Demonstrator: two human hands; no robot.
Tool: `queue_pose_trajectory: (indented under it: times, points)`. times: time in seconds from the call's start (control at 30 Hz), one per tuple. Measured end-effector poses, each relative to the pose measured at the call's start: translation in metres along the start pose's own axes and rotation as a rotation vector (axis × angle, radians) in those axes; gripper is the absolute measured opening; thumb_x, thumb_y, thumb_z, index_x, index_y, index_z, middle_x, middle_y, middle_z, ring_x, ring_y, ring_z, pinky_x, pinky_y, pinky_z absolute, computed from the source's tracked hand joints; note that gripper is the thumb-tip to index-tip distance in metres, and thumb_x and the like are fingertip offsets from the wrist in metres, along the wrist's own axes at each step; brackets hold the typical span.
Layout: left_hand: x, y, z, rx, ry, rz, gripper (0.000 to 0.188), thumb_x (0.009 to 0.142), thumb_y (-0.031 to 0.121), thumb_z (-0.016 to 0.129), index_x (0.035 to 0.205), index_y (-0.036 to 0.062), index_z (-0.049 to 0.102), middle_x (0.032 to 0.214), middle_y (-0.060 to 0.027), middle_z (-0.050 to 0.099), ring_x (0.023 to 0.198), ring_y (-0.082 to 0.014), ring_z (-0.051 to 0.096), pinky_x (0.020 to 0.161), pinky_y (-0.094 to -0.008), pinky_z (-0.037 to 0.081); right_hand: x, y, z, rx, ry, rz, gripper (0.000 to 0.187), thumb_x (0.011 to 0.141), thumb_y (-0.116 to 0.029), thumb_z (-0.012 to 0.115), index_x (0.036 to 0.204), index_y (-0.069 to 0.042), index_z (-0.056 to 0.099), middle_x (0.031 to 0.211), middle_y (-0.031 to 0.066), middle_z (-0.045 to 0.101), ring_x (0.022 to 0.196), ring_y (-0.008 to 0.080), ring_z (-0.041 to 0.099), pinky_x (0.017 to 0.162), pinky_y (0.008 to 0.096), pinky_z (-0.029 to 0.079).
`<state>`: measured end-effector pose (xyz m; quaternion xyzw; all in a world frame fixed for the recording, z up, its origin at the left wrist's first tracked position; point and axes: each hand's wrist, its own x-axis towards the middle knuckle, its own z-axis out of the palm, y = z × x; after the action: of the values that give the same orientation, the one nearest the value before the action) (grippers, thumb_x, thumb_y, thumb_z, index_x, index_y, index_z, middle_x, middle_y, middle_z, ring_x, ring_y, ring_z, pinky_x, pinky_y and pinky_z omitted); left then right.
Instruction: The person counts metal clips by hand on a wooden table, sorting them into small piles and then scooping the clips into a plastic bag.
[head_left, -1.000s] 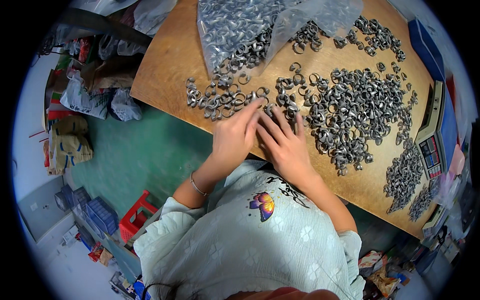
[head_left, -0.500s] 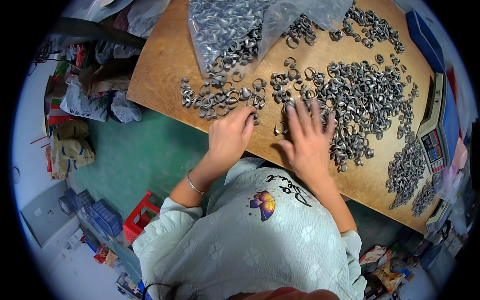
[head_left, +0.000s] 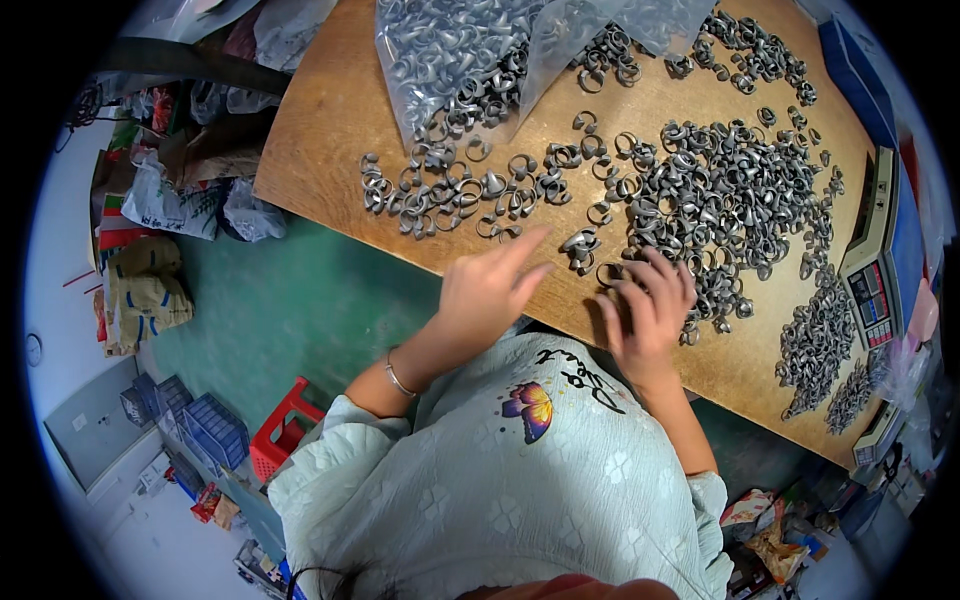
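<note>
Grey metal rings lie loose on the wooden table [head_left: 330, 130], with a large heap [head_left: 720, 190] right of centre and a smaller spread [head_left: 440, 195] to its left. My left hand [head_left: 485, 295] is over the table's near edge, just below the left spread; index finger and thumb are apart with nothing visible between them. My right hand [head_left: 648, 310] is at the heap's near left side, fingers bent and spaced, thumb apart. By its fingertips is a single ring [head_left: 608, 275]; whether they touch it I cannot tell. A few rings [head_left: 580, 248] sit between the hands.
A clear plastic bag [head_left: 450, 60] full of rings lies at the far side. Smaller metal pieces form a pile [head_left: 815, 345] on the right, beside a digital scale [head_left: 868, 290]. Beyond are a blue tray [head_left: 855, 85] and, left on the floor, a red stool [head_left: 285, 430].
My left hand has drawn back from the left spread toward me and slightly right. My right hand has moved right and nearer, its fingers now bent. Several rings between the hands have shifted.
</note>
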<state>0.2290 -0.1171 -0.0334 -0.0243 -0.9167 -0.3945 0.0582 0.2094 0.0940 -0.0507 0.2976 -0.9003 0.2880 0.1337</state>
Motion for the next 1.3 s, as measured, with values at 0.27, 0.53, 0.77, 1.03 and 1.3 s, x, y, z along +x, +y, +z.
queue_pose_trajectory:
  times: [0.27, 0.53, 0.77, 1.03, 1.3]
  points:
    - [0.016, 0.004, 0.014, 0.078, -0.075, -0.003, 0.022, 0.083, 0.018, 0.067, 0.100, 0.0056, 0.060, 0.064, -0.0110, 0.062, 0.051, -0.0271, 0.060, 0.045, -0.0360, 0.045, -0.002, 0.003, -0.016, -0.214, -0.082, 0.205, 0.045, 0.079, -0.010, 0.066, 0.122, -0.003, 0.054, 0.132, 0.0140, 0.050, 0.125, 0.0386, 0.042, 0.100, 0.0510, 0.032]
    - [0.016, 0.001, 0.000, -0.049, 0.118, -0.116, 0.015, 0.083, 0.004, 0.064, 0.097, 0.0054, 0.058, 0.069, -0.0128, 0.064, 0.056, -0.0290, 0.063, 0.047, -0.0353, 0.044, 0.009, -0.007, 0.001, -0.015, -0.018, -0.004, 0.026, 0.077, -0.002, 0.062, 0.103, 0.002, 0.063, 0.117, 0.0129, 0.061, 0.116, 0.0345, 0.054, 0.088, 0.0453, 0.048]
    - [0.003, 0.002, -0.014, 0.121, -0.049, -0.135, 0.012, 0.085, 0.008, 0.061, 0.097, 0.0069, 0.062, 0.077, -0.0138, 0.065, 0.062, -0.0308, 0.062, 0.055, -0.0370, 0.047, -0.001, -0.004, -0.009, 0.034, -0.255, -0.159, 0.035, 0.080, -0.011, 0.061, 0.114, -0.006, 0.061, 0.127, 0.0083, 0.056, 0.122, 0.0299, 0.048, 0.101, 0.0473, 0.035]
    - [0.021, 0.030, 0.007, -0.013, -0.099, 0.173, 0.037, 0.083, 0.014, 0.067, 0.119, 0.0090, 0.059, 0.065, -0.0134, 0.061, 0.051, -0.0276, 0.057, 0.049, -0.0324, 0.045, -0.024, 0.000, -0.019, -0.105, -0.125, 0.072, 0.032, 0.078, -0.011, 0.068, 0.109, -0.010, 0.065, 0.122, 0.0078, 0.058, 0.120, 0.0298, 0.049, 0.104, 0.0492, 0.028]
    - [0.064, 0.033, 0.023, 0.299, -0.208, 0.155, 0.031, 0.081, 0.018, 0.066, 0.110, 0.0096, 0.061, 0.075, -0.0136, 0.065, 0.062, -0.0328, 0.062, 0.054, -0.0406, 0.048, -0.042, 0.017, -0.027, -0.161, 0.151, 0.319, 0.024, 0.078, -0.008, 0.066, 0.099, -0.002, 0.058, 0.127, 0.0169, 0.050, 0.124, 0.0380, 0.041, 0.104, 0.0526, 0.023]
